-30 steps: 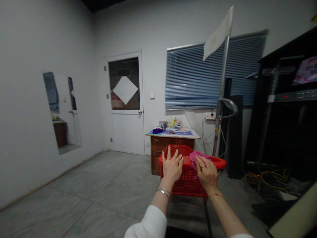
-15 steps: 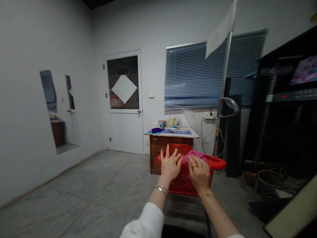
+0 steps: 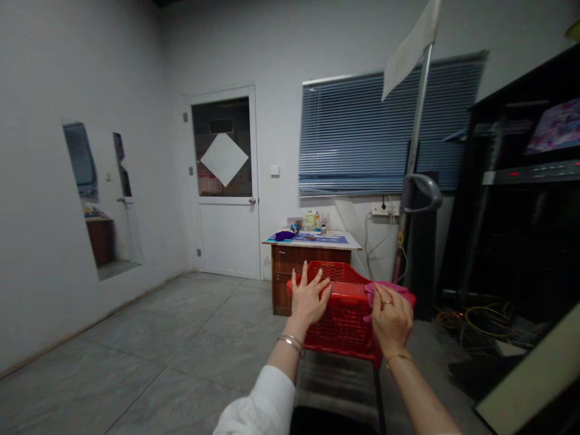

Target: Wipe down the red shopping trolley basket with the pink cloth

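Observation:
A red plastic shopping cart basket (image 3: 344,326) with perforated sides stands in front of me on dark metal legs. My left hand (image 3: 310,297) rests on the left part of its near rim, fingers spread, holding nothing. At the right end of the same rim, my right hand (image 3: 392,314) presses a pink cloth (image 3: 399,289) against the plastic. Part of the cloth is hidden under my fingers, and a fold of it hangs below the rim. The inside of the basket is mostly out of sight.
Behind the basket stands a brown wooden cabinet (image 3: 290,260) with small bottles and a purple cloth (image 3: 284,235) on top. A metal pole (image 3: 419,115) with a grey handle rises at right. Loose cables (image 3: 487,320) lie on the floor by the black rack.
My right hand has slid to the right along the rim with the pink cloth, from the middle to the right corner. My left hand stays on the left part.

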`<state>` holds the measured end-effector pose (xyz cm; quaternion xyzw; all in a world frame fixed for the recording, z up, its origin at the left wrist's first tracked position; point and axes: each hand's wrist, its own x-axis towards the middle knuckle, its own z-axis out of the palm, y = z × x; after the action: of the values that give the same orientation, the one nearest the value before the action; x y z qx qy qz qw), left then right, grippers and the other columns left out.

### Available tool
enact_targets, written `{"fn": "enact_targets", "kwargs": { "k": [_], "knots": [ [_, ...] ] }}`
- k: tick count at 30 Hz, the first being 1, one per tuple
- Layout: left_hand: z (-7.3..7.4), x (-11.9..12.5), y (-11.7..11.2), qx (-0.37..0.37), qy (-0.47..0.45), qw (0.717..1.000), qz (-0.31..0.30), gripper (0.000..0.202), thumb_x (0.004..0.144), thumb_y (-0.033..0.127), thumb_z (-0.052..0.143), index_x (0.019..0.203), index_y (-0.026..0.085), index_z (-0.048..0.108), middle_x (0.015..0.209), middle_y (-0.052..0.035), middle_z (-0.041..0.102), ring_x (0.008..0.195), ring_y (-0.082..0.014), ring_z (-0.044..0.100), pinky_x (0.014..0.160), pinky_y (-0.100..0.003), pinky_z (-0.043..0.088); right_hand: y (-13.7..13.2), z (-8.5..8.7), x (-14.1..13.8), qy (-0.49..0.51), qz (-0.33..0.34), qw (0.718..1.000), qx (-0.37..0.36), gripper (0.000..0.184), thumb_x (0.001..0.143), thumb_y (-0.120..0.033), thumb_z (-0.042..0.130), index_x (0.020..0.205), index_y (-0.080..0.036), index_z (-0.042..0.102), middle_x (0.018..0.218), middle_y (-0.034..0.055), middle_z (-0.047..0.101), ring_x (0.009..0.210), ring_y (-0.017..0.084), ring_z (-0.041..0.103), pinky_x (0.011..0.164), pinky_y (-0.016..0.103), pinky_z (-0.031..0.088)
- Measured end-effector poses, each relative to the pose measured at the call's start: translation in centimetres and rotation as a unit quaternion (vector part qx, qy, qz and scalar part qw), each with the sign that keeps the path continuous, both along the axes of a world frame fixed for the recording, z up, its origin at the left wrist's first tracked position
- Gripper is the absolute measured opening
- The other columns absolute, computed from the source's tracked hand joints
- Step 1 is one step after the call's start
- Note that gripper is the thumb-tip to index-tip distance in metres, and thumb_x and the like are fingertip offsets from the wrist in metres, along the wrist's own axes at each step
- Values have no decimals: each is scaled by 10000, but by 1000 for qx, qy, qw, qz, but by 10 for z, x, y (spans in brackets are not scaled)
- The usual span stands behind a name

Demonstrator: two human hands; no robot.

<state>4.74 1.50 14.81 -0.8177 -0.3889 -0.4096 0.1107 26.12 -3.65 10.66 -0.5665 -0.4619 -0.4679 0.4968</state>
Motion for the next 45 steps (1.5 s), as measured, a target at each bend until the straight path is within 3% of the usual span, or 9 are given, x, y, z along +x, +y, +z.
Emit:
{"fn": "enact_targets", "kwargs": {
  "k": [4,7,17,21,26,30,36,41,45],
  "knots": [
    [-1,-1,2,-2,1,1000,-7,329,989,452,403,1239,413,613,1423,86,514,1482,-259,90,1171,-641,20,4,4,-44,-44,30,999,1,262,906,-262,538,1116,-170,665,1084,83,685,1018,190,559,970,334,395],
    [-1,-2,3,-3,2,1000,-7,329,992,453,397,1234,416,616,1430,88,503,1482,-258,91,1171,-639,23,4,5,-55,-86,50,995,-1,263,890,-253,568,1125,-188,666,1087,74,689,1037,187,569,981,334,402],
    [-1,-2,4,-10,1,1000,-14,335,992,460,396,1233,403,622,1431,91,501,1482,-250,94,1182,-616,35,-11,-5,17,-34,13,999,-4,287,909,-294,529,1127,-180,677,1062,84,696,953,189,584,918,329,410],
    [0,-1,2,-8,-1,1000,-14,334,994,448,393,1238,406,618,1421,93,511,1480,-246,108,1186,-602,57,-4,-1,-14,21,-12,1000,21,271,919,-298,507,1086,-183,688,1036,82,700,914,193,574,880,335,393],
    [0,-4,3,-2,0,1000,-12,318,989,432,417,1235,412,618,1421,88,512,1481,-237,106,1187,-599,58,5,5,-57,-36,13,999,-10,258,911,-296,523,1090,-206,685,1063,76,696,978,192,570,917,338,372],
    [1,-10,7,-9,8,1000,-11,320,986,440,424,1236,404,621,1415,88,521,1481,-234,108,1194,-579,64,0,2,-34,-77,40,995,-41,287,914,-295,514,1140,-210,669,1077,73,693,1002,180,572,944,326,369],
    [0,-11,9,-9,8,1000,-15,320,987,425,421,1237,403,619,1414,84,525,1482,-228,94,1190,-584,71,-12,0,25,-34,8,999,-42,297,926,-324,479,1088,-195,692,1012,71,697,902,170,561,866,307,365],
    [5,-8,5,-10,2,1000,2,309,976,405,438,1202,379,648,1426,67,514,1476,-253,136,1185,-597,78,-12,4,21,2,1,1000,-23,291,933,-324,463,1018,-185,704,954,61,696,863,166,543,834,299,348],
    [8,23,-10,-9,-21,999,23,329,973,364,420,1169,303,676,1467,14,471,1473,-276,149,1187,-594,103,-10,5,10,-6,-17,1000,-22,266,929,-319,480,1015,-199,701,948,49,699,837,165,545,804,303,340]
  ]
}}
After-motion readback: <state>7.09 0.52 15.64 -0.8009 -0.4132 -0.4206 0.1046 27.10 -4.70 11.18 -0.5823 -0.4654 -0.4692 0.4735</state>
